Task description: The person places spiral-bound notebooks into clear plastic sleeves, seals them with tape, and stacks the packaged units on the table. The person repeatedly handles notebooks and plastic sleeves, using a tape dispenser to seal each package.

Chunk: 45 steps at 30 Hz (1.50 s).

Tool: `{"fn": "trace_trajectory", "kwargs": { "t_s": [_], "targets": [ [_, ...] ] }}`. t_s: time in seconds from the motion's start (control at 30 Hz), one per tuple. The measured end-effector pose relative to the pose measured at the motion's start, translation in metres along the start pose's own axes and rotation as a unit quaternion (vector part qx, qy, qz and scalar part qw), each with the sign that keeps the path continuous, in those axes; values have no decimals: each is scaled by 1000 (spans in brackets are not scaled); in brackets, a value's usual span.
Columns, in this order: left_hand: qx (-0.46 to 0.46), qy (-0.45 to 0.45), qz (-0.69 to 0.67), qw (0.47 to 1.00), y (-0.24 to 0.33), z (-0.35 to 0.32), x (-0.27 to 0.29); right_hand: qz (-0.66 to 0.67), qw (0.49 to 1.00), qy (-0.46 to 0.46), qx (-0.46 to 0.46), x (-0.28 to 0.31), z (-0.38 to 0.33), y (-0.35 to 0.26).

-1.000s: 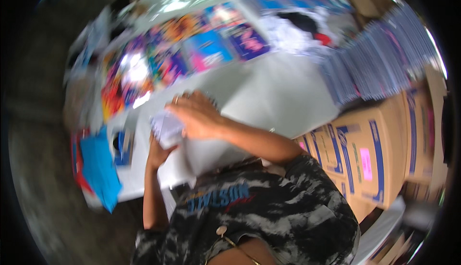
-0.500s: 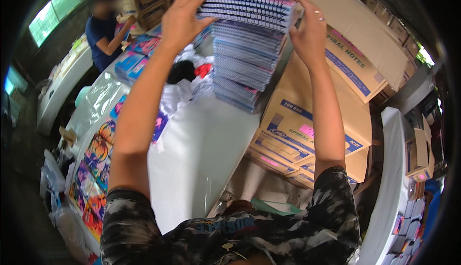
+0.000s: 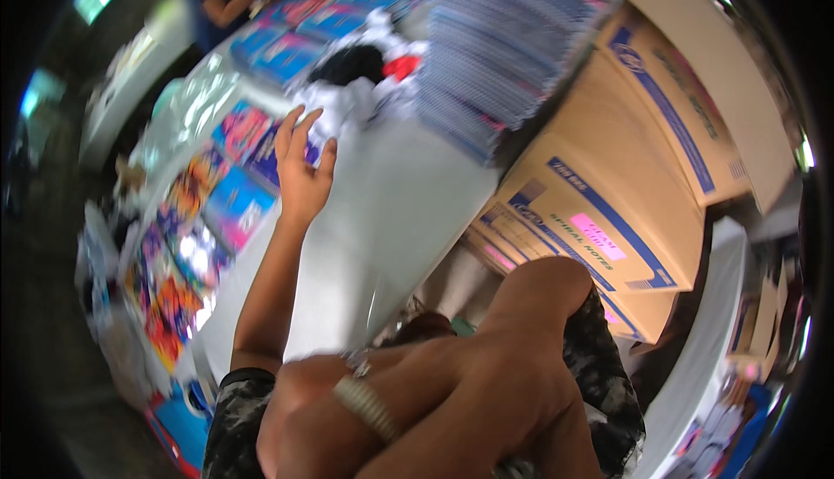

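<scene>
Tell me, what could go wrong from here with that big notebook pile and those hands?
The notebooks are piled high near the edge of the table, so a bump might topple some. The right hand hides much of the lower view, so something there could be missed. The open left hand appears near the covers and might nudge them out of line.

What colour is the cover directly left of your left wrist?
The cover is blue with pink; head view shows it best.

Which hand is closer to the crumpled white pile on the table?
The left hand: it is just short of the crumpled white pile. The right hand is farther back, close to the camera.
</scene>
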State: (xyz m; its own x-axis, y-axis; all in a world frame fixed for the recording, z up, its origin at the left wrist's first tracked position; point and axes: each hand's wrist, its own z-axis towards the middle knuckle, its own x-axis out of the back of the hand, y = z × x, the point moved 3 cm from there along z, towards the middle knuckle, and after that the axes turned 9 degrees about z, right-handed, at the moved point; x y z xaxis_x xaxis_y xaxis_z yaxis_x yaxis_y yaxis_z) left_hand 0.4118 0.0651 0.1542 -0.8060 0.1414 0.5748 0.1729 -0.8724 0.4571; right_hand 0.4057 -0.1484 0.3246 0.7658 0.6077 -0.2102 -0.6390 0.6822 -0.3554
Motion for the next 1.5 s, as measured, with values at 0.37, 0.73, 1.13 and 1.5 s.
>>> {"fn": "trace_trajectory", "kwargs": {
  "t_s": [0.37,0.73,1.13,1.5],
  "targets": [
    [424,60,329,842,-134,-356,262,346,924,28,-164,-98,6,149],
    [480,125,296,816,-179,-430,317,384,896,21,-222,-132,23,227],
    [410,-41,232,881,-282,-201,194,-350,793,168,-470,222,-109,348],
    [541,-200,324,750,-352,-157,184,-677,255,45,-689,401,-152,353]
  ]
}}
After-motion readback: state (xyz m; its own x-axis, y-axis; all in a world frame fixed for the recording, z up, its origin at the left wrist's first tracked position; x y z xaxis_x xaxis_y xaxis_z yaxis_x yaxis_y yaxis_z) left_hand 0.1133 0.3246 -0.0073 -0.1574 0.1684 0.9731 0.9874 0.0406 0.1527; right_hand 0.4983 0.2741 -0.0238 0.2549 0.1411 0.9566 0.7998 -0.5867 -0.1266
